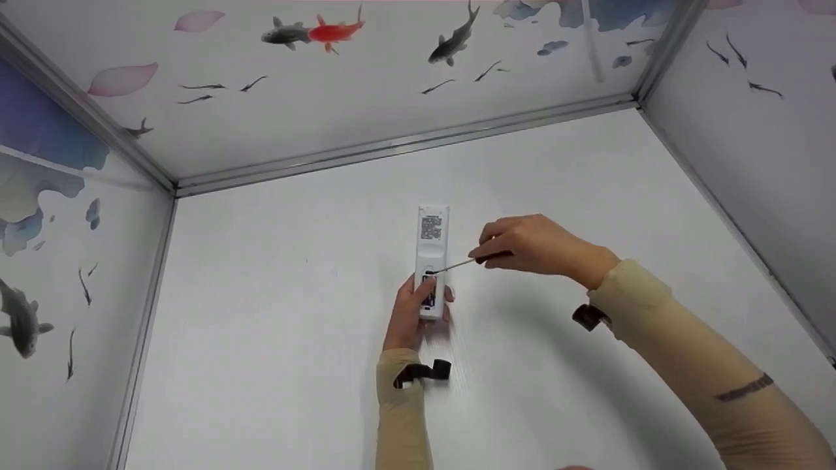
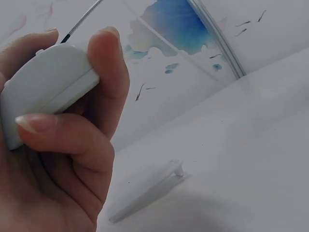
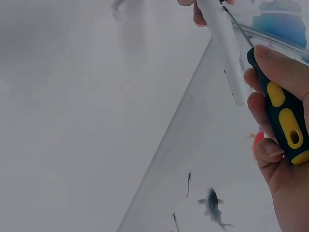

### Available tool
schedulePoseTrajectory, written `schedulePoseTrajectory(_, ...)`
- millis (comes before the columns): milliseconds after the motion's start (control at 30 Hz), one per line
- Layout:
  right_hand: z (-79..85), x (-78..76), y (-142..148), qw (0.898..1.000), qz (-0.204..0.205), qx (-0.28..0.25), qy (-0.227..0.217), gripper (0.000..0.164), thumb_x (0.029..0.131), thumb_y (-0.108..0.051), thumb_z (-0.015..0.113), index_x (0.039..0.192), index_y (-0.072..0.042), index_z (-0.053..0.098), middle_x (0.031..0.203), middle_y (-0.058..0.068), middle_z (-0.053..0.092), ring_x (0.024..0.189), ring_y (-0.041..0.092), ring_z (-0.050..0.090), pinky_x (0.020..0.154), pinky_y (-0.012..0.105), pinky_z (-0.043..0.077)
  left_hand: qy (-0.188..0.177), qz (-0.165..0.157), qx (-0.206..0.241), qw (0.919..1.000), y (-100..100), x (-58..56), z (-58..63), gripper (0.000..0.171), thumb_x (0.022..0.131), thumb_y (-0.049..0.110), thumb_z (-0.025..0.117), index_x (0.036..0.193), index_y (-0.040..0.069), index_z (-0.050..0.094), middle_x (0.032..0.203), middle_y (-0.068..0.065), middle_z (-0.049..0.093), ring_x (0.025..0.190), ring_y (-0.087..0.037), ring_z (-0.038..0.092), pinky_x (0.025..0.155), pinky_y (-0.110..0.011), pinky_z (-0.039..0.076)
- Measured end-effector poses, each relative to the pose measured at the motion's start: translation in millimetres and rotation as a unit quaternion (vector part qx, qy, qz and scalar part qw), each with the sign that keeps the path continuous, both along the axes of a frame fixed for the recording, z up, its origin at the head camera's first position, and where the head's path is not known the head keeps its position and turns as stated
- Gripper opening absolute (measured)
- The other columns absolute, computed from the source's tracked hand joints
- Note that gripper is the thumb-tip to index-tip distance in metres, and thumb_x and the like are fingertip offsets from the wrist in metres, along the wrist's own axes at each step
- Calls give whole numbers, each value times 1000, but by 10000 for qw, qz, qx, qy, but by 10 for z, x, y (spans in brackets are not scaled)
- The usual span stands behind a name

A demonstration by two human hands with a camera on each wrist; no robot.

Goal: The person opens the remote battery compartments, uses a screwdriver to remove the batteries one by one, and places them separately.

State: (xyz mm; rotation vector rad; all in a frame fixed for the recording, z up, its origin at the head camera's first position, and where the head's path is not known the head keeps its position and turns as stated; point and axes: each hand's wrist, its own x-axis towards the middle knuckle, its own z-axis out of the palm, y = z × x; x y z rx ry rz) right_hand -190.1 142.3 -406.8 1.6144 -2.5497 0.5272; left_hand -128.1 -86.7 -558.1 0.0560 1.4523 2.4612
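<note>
My left hand (image 1: 405,316) grips the lower end of a white remote control (image 1: 432,249), its back turned up towards the head camera. The thumb lies across the uncovered battery compartment (image 1: 428,301), where something dark shows. In my right hand (image 1: 542,248) is a screwdriver (image 3: 270,89) with a dark green and yellow handle. Its thin metal shaft slants to the left, and the tip meets the top end of the compartment, just above the left thumb. The left wrist view shows the remote's rounded bottom end between the fingers.
A white battery cover (image 2: 147,195) lies on the white table (image 1: 274,339), below the left hand in its wrist view. Walls printed with fish (image 1: 452,40) and petals enclose the table at the back and both sides, joined by grey metal edging (image 1: 392,147).
</note>
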Motion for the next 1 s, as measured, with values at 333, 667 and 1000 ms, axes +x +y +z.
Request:
schedulePoseTrajectory(333,-340,106,69,9791,-1440,-1358,-477,28,85,-20,61,113,-19,62,97,-10,57,79,3,54,65,24,46,17,404,80,9992,28,-67,8,47,88,39,54,119,5,46,86,-19,59,55,-24,56,43,-28,36)
schedulePoseTrajectory(667,-813,353,-9,9447,-2673,-1651,-938,22,86,-22,59,107,-15,60,90,-8,56,71,3,51,60,24,46,13,612,-109,9981,-2,-29,-68,47,88,41,52,117,5,47,86,-18,59,55,-23,57,41,-26,35)
schedulePoseTrajectory(1000,-1041,401,-34,8993,-3197,-2522,-1598,20,86,-28,58,104,-19,59,88,-9,58,71,6,52,59,25,45,-14,722,-303,9969,8,-60,-72,46,88,43,51,117,8,48,90,-19,58,58,-23,58,40,-25,35)
